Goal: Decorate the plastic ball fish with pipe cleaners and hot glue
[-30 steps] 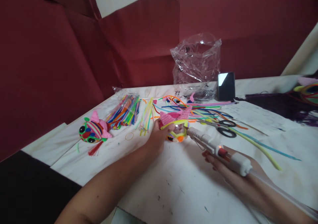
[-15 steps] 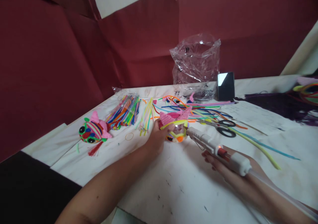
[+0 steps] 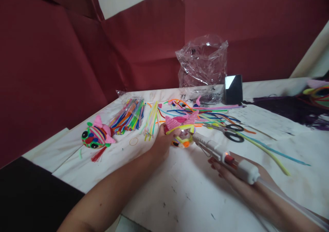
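My left hand (image 3: 164,141) is closed around a pipe-cleaner fish (image 3: 183,127), a clear rounded body with pink fins, yellow bands and an orange patch low down. A white hot glue gun (image 3: 218,151) with a lit orange light is in my right hand (image 3: 236,170), fingers wrapped under its body. The gun's nozzle points left at the fish's clear side; whether it touches cannot be made out. To the left lies another fish (image 3: 95,136), covered in coloured stripes, with black eyes and a red tassel.
Scissors (image 3: 233,127) with black handles lie among loose pipe cleaners (image 3: 269,153) on the right. A bagged bundle of pipe cleaners (image 3: 130,117) sits at back left. Behind stand a clear plastic bag (image 3: 203,65) and a dark phone (image 3: 233,89). The glue gun's cord trails to the lower right.
The glue gun and my right hand have shifted very slightly, with the nozzle a touch farther left. My left hand and the fish stay where they were.
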Action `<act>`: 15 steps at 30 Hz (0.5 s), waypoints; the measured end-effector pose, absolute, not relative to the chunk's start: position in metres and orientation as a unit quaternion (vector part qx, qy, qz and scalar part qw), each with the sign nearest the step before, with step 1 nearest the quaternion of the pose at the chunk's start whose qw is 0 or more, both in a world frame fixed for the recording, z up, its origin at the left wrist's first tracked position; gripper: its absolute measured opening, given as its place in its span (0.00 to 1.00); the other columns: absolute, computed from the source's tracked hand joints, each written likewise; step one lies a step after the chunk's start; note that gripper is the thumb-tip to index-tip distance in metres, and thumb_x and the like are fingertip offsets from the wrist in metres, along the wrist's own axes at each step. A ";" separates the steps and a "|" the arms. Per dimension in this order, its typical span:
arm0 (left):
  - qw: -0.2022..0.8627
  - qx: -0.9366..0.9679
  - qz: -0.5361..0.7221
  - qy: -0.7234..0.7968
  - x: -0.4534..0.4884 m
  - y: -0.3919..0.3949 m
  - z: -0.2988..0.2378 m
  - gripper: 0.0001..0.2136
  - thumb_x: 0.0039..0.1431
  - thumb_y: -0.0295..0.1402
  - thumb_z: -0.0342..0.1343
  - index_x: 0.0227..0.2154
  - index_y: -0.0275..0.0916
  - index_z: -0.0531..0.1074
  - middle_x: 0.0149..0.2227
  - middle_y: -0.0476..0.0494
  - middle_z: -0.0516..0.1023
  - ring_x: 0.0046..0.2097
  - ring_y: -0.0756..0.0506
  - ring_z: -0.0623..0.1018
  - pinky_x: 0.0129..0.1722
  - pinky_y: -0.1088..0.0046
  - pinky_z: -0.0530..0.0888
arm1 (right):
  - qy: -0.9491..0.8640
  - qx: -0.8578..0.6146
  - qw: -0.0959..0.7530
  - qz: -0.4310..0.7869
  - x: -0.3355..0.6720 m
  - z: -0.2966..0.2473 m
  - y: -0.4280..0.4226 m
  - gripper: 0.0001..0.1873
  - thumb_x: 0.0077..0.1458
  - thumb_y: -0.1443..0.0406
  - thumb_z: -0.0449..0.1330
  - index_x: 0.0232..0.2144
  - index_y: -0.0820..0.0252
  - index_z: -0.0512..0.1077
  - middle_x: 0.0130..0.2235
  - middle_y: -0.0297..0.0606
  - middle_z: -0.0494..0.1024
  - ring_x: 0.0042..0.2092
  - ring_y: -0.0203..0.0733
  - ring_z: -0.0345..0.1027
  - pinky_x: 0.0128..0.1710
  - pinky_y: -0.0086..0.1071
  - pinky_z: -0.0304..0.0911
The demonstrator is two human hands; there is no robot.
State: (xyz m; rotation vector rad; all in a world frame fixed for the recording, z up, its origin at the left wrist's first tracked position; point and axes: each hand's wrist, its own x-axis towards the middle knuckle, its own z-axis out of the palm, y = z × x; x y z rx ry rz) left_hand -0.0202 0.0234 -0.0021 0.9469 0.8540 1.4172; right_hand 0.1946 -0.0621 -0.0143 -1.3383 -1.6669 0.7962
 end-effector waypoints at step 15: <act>0.579 0.403 0.606 0.366 -0.020 0.023 -0.002 0.26 0.41 0.35 0.70 0.43 0.43 0.65 0.40 0.47 0.77 0.40 0.46 0.78 0.44 0.66 0.73 | -0.667 -0.530 0.419 0.315 0.194 -0.020 -0.061 0.19 0.51 0.46 0.58 0.30 0.54 0.74 0.25 0.37 0.78 0.26 0.42 0.71 0.21 0.30 0.64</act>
